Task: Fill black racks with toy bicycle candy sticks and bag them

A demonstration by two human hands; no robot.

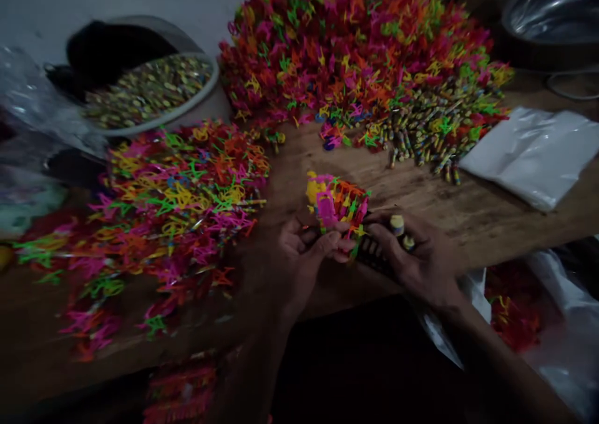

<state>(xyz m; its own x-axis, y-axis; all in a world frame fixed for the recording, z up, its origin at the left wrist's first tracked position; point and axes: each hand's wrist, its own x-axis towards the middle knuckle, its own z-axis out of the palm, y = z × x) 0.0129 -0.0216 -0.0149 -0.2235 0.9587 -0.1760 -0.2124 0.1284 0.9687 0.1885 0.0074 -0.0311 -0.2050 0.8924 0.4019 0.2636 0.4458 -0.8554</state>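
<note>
Near tabletop front edge: left hand (299,252) pinching bundle of plastic-topped sticks (336,207); right hand (414,255) gripping bundle's dark lower ends. Bundle likely light, loose, tops brittle; hold low.

No lettering, label, brand or number can be read anywhere on the dim wooden worktable (468,218). The printed wrappers of the small paper-rolled tubes (421,133) are too blurred to make out.

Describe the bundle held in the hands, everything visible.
The bundle is a tight cluster of small neon pieces, apparently plastic: pink, yellow, orange, green. It is held above the wooden table's near edge. The left hand pinches its lower end; the right hand grips dark sticks under it and small yellow-capped tubes. Blur hides finer detail.
</note>
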